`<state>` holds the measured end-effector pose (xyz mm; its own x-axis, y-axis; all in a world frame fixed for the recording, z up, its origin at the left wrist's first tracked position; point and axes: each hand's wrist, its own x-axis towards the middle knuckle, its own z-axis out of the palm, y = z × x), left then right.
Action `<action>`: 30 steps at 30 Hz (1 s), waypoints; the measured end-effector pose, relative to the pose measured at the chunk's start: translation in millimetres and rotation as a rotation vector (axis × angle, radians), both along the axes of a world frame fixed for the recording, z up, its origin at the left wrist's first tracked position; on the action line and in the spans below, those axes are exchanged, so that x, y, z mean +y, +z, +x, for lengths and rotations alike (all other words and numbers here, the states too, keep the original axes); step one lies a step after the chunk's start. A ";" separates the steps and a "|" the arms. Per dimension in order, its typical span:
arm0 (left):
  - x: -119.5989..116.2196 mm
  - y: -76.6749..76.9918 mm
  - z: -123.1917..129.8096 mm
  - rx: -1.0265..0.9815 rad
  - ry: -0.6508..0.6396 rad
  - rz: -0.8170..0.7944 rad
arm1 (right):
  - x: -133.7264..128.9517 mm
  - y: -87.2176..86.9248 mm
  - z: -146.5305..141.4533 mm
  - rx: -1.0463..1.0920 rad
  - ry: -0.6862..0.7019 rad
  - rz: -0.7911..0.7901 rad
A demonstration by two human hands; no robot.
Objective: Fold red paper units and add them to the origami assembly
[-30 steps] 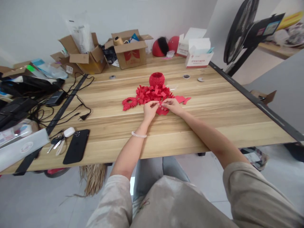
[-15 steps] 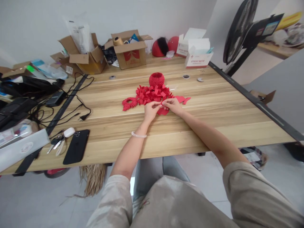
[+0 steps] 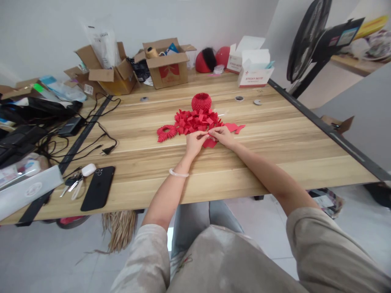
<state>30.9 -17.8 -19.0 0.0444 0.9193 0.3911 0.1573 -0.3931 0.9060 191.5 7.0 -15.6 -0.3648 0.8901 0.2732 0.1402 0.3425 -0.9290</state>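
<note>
Red paper piece between my two hands.
My left hand (image 3: 193, 141) and right hand (image 3: 224, 135) seemingly pinch one folded red paper piece (image 3: 210, 142) between meeting fingertips; the pile of folded pieces (image 3: 198, 120) lies just beyond.

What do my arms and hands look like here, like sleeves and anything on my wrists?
Both forearms are bare. Short, loose, light beige sleeves end near the elbows. The left hand has a pale, translucent bangle on its wrist; the right hand and its wrist show nothing worn. No gloves or watch visible.

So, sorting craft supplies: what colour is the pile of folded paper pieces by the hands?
Red, throughout the pile of folded paper pieces; head view.
</note>
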 end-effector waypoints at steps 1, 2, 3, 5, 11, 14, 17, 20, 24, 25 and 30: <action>0.0 0.1 0.1 0.000 0.004 0.002 | -0.5 0.4 0.0 -0.006 0.003 0.006; 0.1 0.3 0.1 -0.002 0.006 0.002 | -0.9 0.8 0.0 -0.010 0.009 0.010; 0.1 0.6 0.1 -0.006 0.008 0.000 | -1.2 1.1 0.0 -0.011 0.018 0.011; 0.3 1.2 0.2 -0.020 0.009 -0.010 | -1.6 1.5 0.2 -0.006 0.034 0.008; 0.5 2.9 0.5 -0.124 -0.034 -0.072 | -1.0 1.8 0.6 0.031 0.060 -0.015; 1.2 3.3 1.0 -0.171 -0.047 -0.098 | -1.5 2.9 0.3 0.055 0.068 -0.033; 2.9 2.5 1.2 -0.207 -0.037 -0.108 | -2.7 4.4 -0.2 0.058 0.085 -0.041; 4.7 1.0 1.2 -0.263 -0.011 -0.120 | -3.4 5.5 -0.4 0.047 0.085 -0.033; 6.0 -0.9 1.6 -0.325 0.024 -0.141 | -3.5 6.6 0.1 0.024 0.086 -0.012; 6.1 -1.2 1.7 -0.327 0.029 -0.142 | -3.5 6.8 0.2 0.014 0.088 -0.006; 6.7 -0.2 0.8 -0.348 0.068 -0.163 | -3.4 5.3 -0.5 -0.051 0.044 -0.019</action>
<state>31.7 -11.1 -19.2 -0.1281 0.9668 0.2211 -0.1499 -0.2392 0.9593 191.0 3.6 -10.3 -0.4169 0.8777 0.2363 0.1722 0.3316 -0.9276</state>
